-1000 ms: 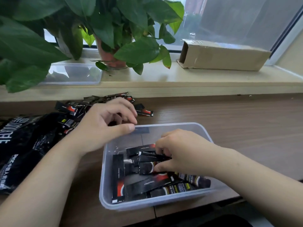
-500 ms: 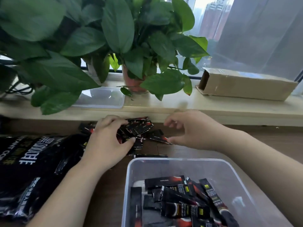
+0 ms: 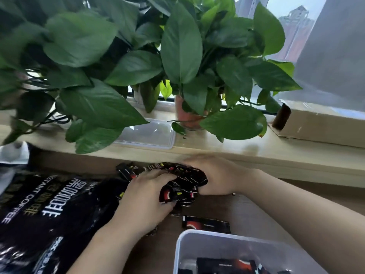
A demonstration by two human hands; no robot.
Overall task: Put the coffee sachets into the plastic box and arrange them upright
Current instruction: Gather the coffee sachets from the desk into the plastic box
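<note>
Head view is showing the bench (image 3: 246,210), then the plastic box (image 3: 223,246) at its near edge, partly filled. Both hands, having left the box, are closing together on a bunch of coffee sachets (image 3: 183,180): left hand (image 3: 146,200), right hand (image 3: 215,175). Another load is coming.

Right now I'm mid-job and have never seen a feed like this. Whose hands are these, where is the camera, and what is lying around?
There is no machine: a person's two bare hands, filmed by one head-worn camera looking forward and down. The left hand and right hand gather a bunch of small black coffee sachets between them on the brown wooden table. Near the bottom edge is the clear plastic box, holding a few sachets. One loose sachet lies just beyond it. At left lies a large black coffee bag; behind, on the sill, are a leafy potted plant, a clear lid and a cardboard box.
</note>
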